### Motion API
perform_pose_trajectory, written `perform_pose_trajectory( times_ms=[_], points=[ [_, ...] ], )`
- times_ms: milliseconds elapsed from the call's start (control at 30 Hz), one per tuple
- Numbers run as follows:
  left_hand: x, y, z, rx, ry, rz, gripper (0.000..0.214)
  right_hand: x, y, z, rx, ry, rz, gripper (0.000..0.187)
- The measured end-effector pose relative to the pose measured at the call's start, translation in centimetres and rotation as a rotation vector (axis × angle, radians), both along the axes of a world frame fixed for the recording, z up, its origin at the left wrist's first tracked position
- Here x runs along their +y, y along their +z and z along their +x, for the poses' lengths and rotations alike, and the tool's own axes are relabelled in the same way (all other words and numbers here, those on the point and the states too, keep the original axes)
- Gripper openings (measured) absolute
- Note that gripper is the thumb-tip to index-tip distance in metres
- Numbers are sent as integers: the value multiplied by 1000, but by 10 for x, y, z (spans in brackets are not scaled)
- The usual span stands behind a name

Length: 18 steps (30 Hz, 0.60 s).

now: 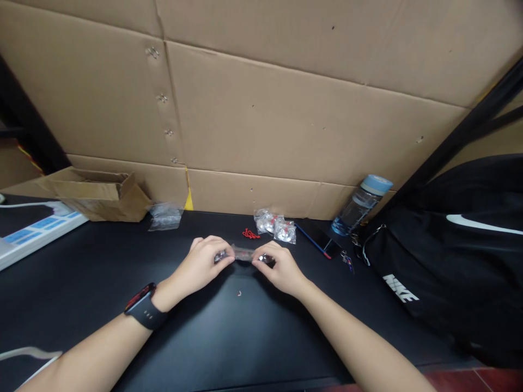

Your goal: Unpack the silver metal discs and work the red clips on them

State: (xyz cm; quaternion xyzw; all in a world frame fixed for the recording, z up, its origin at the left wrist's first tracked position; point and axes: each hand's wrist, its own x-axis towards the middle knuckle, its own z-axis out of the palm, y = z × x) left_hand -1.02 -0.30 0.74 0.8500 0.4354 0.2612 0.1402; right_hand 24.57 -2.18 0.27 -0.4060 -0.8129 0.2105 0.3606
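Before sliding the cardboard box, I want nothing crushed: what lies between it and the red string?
In the head view, clear plastic bags lie by the cardboard box, then black tabletop reaches the red string.

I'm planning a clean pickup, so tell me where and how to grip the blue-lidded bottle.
Grip the bottle around its clear body, below the blue lid. Coming from the front left seems best: the body is a tall cylinder, cardboard stands behind, and the black bag sits close on the right.
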Motion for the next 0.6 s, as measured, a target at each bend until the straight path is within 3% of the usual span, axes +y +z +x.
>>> perform_pose_trajectory(
  times_ms=[100,167,267,433,600],
  points=[
    [-4,2,5,-121,37,-105,18,-2,0,2,103,-31,-111,2],
    [-8,1,9,-207,65,-149,20,-3,-1,2,186,-31,-164,22],
    [-13,0,13,-217,111,-130,46,-6,-3,-1,244,-53,-206,49],
    [-19,-3,16,-107,121,-59,36,-9,-2,-5,39,-68,-85,28],
    [-18,-9,18,-98,196,-15,27,-9,-6,-9,-102,-122,24,33]
  ],
)
